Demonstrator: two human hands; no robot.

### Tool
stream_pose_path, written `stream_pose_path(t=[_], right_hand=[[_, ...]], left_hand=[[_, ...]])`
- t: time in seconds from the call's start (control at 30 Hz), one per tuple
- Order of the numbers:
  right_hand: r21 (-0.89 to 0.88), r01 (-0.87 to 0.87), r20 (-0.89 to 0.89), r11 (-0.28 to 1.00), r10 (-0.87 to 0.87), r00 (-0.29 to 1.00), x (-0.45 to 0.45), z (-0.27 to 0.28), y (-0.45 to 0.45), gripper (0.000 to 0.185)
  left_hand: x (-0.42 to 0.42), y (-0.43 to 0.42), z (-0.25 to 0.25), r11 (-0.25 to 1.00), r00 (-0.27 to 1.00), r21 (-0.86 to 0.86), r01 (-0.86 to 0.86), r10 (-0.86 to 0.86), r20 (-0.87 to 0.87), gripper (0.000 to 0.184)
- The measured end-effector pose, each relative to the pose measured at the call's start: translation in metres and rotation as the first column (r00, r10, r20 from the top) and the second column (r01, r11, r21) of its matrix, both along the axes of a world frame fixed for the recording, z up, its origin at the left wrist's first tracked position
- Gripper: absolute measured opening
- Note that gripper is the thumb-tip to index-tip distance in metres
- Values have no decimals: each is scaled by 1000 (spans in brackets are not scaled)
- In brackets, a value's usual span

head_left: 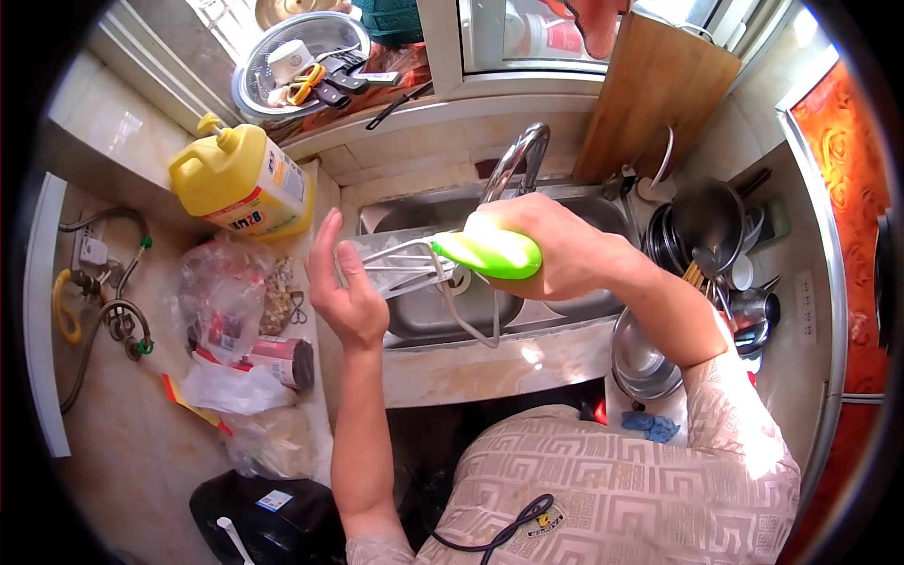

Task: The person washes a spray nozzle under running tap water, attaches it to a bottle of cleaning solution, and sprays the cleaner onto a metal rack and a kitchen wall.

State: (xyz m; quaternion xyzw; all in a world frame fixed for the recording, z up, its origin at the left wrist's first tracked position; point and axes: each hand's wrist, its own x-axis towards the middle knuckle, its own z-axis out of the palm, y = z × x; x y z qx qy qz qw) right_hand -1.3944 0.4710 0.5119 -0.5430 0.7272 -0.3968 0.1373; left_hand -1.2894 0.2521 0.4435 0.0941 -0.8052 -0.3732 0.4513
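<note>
My right hand [541,240] is wrapped around a bright green, smooth, rounded piece [494,252] above the sink. Next to the green piece is a pale wire frame [410,262] with bent metal rods; whether the two are joined I cannot tell. Near the frame's left end is my left hand [348,282], its fingers stretched upward and thumb apart. It seems to touch the frame, but the contact is unclear. Something translucent shows behind the rods. Below lies the steel double sink [414,320], and its curved faucet [518,155] rises behind my right hand.
Left of the sink stand a yellow jug [240,179] and plastic bags [226,292]. To the right are a dark pan [708,221], steel bowls [645,358] and utensils. A wooden board [650,94] leans at the window; a colander [301,61] of tools sits on the sill.
</note>
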Motion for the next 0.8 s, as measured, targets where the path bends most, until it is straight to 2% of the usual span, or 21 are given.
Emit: stream_pose_path(t=[0.03,0.07,0.1,0.13,0.17,0.23,0.27,0.3,0.37,0.43,0.57,0.63,0.7,0.8], right_hand=[[3,-2,-3,1000,2,1000,0,2,0,28],[73,4,-53,997,0,999,-1,4,-2,27],[144,16,-103,989,-1,995,-1,6,-2,26],[150,18,-103,989,-2,995,-2,5,-2,26],[128,34,-123,991,-18,992,-4,2,-3,27],[105,49,-149,993,-33,988,-8,3,-6,27],[39,68,-139,997,-62,988,-8,3,-7,26],[-29,88,-128,996,-91,988,-9,3,-9,26],[0,56,-101,998,-55,993,-10,7,-12,26],[99,98,-112,990,-87,990,-7,11,-14,21],[138,113,-136,984,-94,986,-11,10,-13,26],[39,138,-3,990,-138,990,-10,10,-9,25],[-10,168,5,986,-168,986,-7,10,-4,23],[93,113,-10,989,-113,994,-5,4,2,24]], left_hand=[[0,0,9,1000,1000,3,-2,2,-3,31],[1,-2,21,948,998,-311,59,-47,47,32],[-1,-5,27,798,991,-589,128,-78,110,32],[-6,-10,29,747,971,-620,239,-179,159,40],[-6,-10,31,751,971,-615,240,-181,158,40],[-8,-10,41,618,896,-653,439,-241,374,57],[-13,-12,37,631,905,-649,424,-266,333,62],[-14,-12,38,632,905,-649,425,-267,333,62],[-15,-11,39,695,879,-551,461,-274,390,62],[-16,-9,38,706,887,-546,450,-281,367,60],[-15,-7,39,726,882,-519,451,-271,386,59],[-14,-9,40,716,892,-546,435,-260,371,61],[-13,-8,41,703,898,-569,426,-252,360,62],[-12,-4,49,696,871,-553,458,-228,435,56]])
